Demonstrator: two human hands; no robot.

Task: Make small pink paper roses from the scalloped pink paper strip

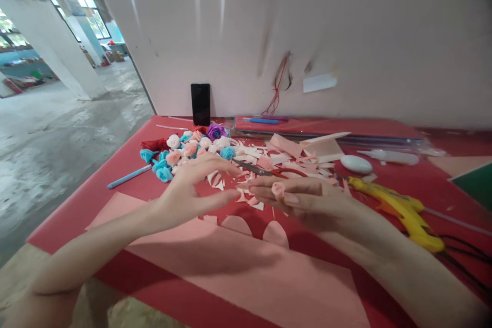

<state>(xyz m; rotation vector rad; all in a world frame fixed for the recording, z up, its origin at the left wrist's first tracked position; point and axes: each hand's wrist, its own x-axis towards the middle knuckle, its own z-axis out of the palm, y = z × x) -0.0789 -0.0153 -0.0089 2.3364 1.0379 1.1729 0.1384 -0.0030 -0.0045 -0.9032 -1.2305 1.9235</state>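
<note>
Between the thumb and fingers of my right hand [319, 200] is a small pink foam rose [278, 189], its spiral top facing me. My left hand [196, 184] hovers to the left with thumb and fingers apart, holding nothing. Below the hands, two rounded pink petal cut-outs [275, 233] lie by a large pink foam sheet [230, 261]. Behind the fingers, scissors [255, 168] with red handles rest among pale paper scraps [246, 152]. Several finished roses [190, 149] in white, pink, blue, red and purple are heaped beyond my left hand.
A yellow glue gun [400, 210] with its cord lies at the right, near a white oval object [356, 164] and a clear bottle [392, 157]. A phone [201, 104] leans on the white back panel [246, 36]. A blue pen [129, 177] lies at the table's left.
</note>
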